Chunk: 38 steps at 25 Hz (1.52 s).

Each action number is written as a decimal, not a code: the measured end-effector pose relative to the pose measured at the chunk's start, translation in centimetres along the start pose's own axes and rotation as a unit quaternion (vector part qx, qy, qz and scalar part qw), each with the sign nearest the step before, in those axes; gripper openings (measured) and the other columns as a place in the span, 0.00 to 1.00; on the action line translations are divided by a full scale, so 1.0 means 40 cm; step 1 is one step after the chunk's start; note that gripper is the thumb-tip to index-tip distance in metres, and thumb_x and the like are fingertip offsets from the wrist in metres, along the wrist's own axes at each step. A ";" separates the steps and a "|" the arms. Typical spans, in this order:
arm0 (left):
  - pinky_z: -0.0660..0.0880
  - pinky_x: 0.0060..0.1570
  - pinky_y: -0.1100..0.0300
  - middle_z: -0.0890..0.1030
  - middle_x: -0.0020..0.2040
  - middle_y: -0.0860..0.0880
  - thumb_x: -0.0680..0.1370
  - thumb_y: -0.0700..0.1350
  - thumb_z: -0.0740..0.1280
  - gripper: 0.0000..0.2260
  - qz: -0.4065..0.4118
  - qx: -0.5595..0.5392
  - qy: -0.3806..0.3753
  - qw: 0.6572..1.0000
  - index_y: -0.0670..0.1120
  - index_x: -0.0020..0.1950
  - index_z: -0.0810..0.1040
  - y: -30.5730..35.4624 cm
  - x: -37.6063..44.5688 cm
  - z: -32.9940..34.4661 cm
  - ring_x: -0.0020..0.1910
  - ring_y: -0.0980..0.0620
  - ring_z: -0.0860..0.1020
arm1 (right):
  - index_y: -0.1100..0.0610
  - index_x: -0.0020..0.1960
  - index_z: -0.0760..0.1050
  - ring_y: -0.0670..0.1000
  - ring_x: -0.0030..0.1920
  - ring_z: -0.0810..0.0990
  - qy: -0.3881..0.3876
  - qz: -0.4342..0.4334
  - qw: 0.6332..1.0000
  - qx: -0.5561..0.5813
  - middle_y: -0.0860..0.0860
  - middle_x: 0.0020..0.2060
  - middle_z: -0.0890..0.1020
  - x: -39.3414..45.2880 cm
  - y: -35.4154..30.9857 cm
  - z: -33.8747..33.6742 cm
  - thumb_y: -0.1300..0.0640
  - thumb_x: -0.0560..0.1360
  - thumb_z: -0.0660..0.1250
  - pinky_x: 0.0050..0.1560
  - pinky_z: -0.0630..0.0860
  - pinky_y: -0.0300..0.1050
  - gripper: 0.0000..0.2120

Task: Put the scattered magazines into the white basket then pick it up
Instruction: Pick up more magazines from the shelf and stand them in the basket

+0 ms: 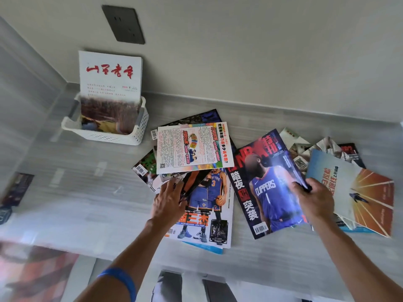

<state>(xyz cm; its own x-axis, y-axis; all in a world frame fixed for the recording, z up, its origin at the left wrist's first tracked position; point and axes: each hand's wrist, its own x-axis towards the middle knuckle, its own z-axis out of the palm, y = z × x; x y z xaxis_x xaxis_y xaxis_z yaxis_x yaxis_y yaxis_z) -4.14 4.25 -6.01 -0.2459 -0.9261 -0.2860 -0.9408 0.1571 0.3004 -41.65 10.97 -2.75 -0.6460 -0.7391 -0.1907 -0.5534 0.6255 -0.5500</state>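
The white basket (113, 131) stands on the pale grey counter (72, 171) against the wall, and everything else is placed from it. Upright inside it is a white magazine (110, 83) with red brush-style Chinese characters across the top and "2025" in small red print; at least one more cover shows low in the basket in front of it. Above the basket, on the wall, is a dark socket plate (123, 24).

Just right of the basket lies a heap of magazines. On top is a white page of dense Chinese text (194, 147) with rainbow edging, a barcode and a QR code. Below it is a basketball cover (207, 205) showing a "NEW YORK" jersey numbered 3. The left hand (169, 201) rests on this heap, fingers curled at the edge of a dark cover there (whether it truly grips is unclear).

Further right of the basket, the right hand (314, 199) pinches the right edge of an NBA magazine (268, 184), whose cover shows a "CLIPPERS" jersey numbered 1 and large white Chinese characters. Farthest from the basket lie more magazines, topmost one with orange rays (359, 192).
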 end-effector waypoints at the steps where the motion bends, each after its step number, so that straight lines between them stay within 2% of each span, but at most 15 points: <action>1: 0.78 0.52 0.45 0.70 0.70 0.44 0.75 0.46 0.66 0.24 0.009 0.018 -0.005 1.000 0.45 0.71 0.68 0.004 0.002 -0.005 0.63 0.41 0.74 | 0.58 0.51 0.79 0.64 0.48 0.80 0.030 0.002 0.999 -0.033 0.61 0.48 0.83 -0.007 -0.018 0.003 0.46 0.74 0.65 0.48 0.74 0.56 0.16; 3: 0.79 0.49 0.46 0.71 0.66 0.41 0.77 0.42 0.62 0.23 0.019 0.091 -0.023 0.995 0.45 0.73 0.64 0.035 0.008 -0.009 0.58 0.40 0.77 | 0.58 0.58 0.75 0.64 0.56 0.77 0.079 -0.045 0.991 -0.100 0.59 0.57 0.79 -0.035 -0.050 0.012 0.52 0.75 0.69 0.54 0.72 0.59 0.15; 5: 0.80 0.47 0.48 0.74 0.61 0.39 0.79 0.37 0.57 0.23 0.007 0.168 -0.025 0.986 0.44 0.74 0.61 0.077 0.017 -0.004 0.52 0.40 0.80 | 0.60 0.57 0.76 0.64 0.55 0.78 0.081 -0.181 0.974 -0.113 0.59 0.56 0.80 -0.083 -0.085 0.040 0.64 0.70 0.73 0.52 0.75 0.60 0.17; 7: 0.79 0.44 0.50 0.76 0.57 0.41 0.79 0.36 0.56 0.25 0.005 0.191 -0.028 0.981 0.46 0.76 0.58 0.092 0.025 0.000 0.49 0.41 0.82 | 0.61 0.53 0.78 0.63 0.52 0.81 0.020 -0.269 0.960 -0.080 0.58 0.52 0.83 -0.142 -0.116 0.086 0.70 0.67 0.72 0.51 0.77 0.59 0.16; 10: 0.78 0.42 0.51 0.78 0.53 0.46 0.80 0.40 0.56 0.30 0.045 0.185 -0.019 0.982 0.51 0.80 0.48 0.060 0.007 -0.003 0.46 0.44 0.83 | 0.60 0.54 0.79 0.60 0.51 0.81 -0.080 -0.248 0.964 -0.056 0.55 0.50 0.84 -0.203 -0.151 0.148 0.68 0.69 0.71 0.53 0.78 0.55 0.14; 13: 0.78 0.40 0.52 0.82 0.46 0.48 0.81 0.47 0.57 0.20 0.065 0.089 0.015 0.994 0.55 0.73 0.67 0.032 0.018 -0.044 0.42 0.45 0.83 | 0.58 0.57 0.78 0.56 0.53 0.81 -0.121 -0.237 0.963 -0.053 0.53 0.54 0.83 -0.220 -0.178 0.186 0.66 0.72 0.70 0.55 0.77 0.51 0.14; 15: 0.78 0.48 0.51 0.82 0.54 0.47 0.83 0.53 0.57 0.14 0.069 0.033 0.050 0.996 0.51 0.65 0.73 0.030 0.065 -0.060 0.52 0.43 0.81 | 0.58 0.57 0.77 0.56 0.54 0.80 -0.124 -0.243 0.960 -0.055 0.53 0.55 0.83 -0.213 -0.198 0.199 0.65 0.72 0.69 0.55 0.77 0.51 0.14; 17: 0.63 0.71 0.45 0.65 0.76 0.45 0.82 0.57 0.55 0.23 0.048 0.038 0.020 0.998 0.49 0.75 0.63 0.029 0.120 -0.052 0.75 0.40 0.64 | 0.57 0.57 0.77 0.55 0.53 0.80 -0.119 -0.244 0.961 -0.058 0.52 0.54 0.83 -0.209 -0.220 0.212 0.65 0.72 0.69 0.54 0.78 0.51 0.14; 19: 0.49 0.76 0.46 0.53 0.80 0.46 0.82 0.57 0.58 0.28 0.012 0.038 -0.015 0.999 0.51 0.79 0.54 0.028 0.152 -0.041 0.79 0.43 0.53 | 0.57 0.55 0.78 0.54 0.52 0.81 -0.104 -0.242 0.963 -0.051 0.51 0.52 0.83 -0.213 -0.227 0.230 0.65 0.71 0.70 0.53 0.79 0.50 0.13; 22: 0.77 0.59 0.56 0.74 0.69 0.49 0.79 0.46 0.67 0.19 0.093 0.089 0.091 0.987 0.47 0.69 0.72 0.027 0.125 -0.027 0.60 0.50 0.79 | 0.58 0.56 0.78 0.50 0.53 0.81 -0.112 -0.208 0.972 -0.012 0.51 0.52 0.84 -0.228 -0.216 0.266 0.66 0.72 0.70 0.56 0.74 0.36 0.13; 26: 0.79 0.48 0.53 0.78 0.61 0.45 0.83 0.42 0.52 0.15 0.128 0.114 0.010 0.985 0.43 0.70 0.65 0.039 0.087 -0.029 0.52 0.47 0.80 | 0.56 0.55 0.78 0.48 0.51 0.81 -0.154 -0.073 0.981 0.096 0.51 0.52 0.84 -0.240 -0.232 0.280 0.64 0.75 0.68 0.48 0.72 0.30 0.10; 29: 0.78 0.36 0.67 0.83 0.50 0.49 0.82 0.45 0.57 0.14 0.098 -0.100 0.130 0.982 0.41 0.63 0.75 0.044 0.094 -0.091 0.39 0.51 0.81 | 0.58 0.55 0.78 0.52 0.48 0.83 -0.138 -0.003 0.979 0.149 0.53 0.52 0.84 -0.215 -0.249 0.268 0.64 0.75 0.68 0.44 0.75 0.36 0.10; 31: 0.74 0.28 0.68 0.84 0.43 0.46 0.81 0.39 0.58 0.13 0.087 -0.280 0.186 0.938 0.37 0.58 0.79 0.043 0.102 -0.121 0.32 0.52 0.80 | 0.57 0.58 0.77 0.58 0.53 0.83 -0.198 0.072 0.935 0.286 0.55 0.53 0.84 -0.198 -0.273 0.258 0.61 0.75 0.70 0.53 0.78 0.49 0.11; 34: 0.78 0.27 0.62 0.83 0.38 0.49 0.81 0.36 0.61 0.11 0.069 -0.528 0.005 0.846 0.38 0.60 0.79 0.060 0.079 -0.140 0.30 0.53 0.82 | 0.49 0.67 0.73 0.57 0.58 0.82 -0.295 0.132 0.815 0.480 0.53 0.58 0.83 -0.184 -0.332 0.249 0.44 0.69 0.73 0.59 0.76 0.59 0.28; 38: 0.78 0.53 0.41 0.81 0.50 0.38 0.81 0.38 0.60 0.11 -0.027 -0.761 -0.132 0.635 0.40 0.58 0.80 0.064 0.075 -0.146 0.49 0.38 0.80 | 0.45 0.63 0.72 0.50 0.58 0.79 -0.263 0.154 0.816 0.492 0.44 0.58 0.82 -0.137 -0.358 0.236 0.35 0.57 0.79 0.51 0.74 0.53 0.39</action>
<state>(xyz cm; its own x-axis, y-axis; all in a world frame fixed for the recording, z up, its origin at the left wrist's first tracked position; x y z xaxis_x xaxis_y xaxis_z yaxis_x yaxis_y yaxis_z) -5.93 -0.11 -0.77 -0.4426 -0.7947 -0.4155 0.3154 -0.5717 0.7574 -25.24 3.70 -1.51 -0.2159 -0.7511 -0.6239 0.4493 0.4909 -0.7465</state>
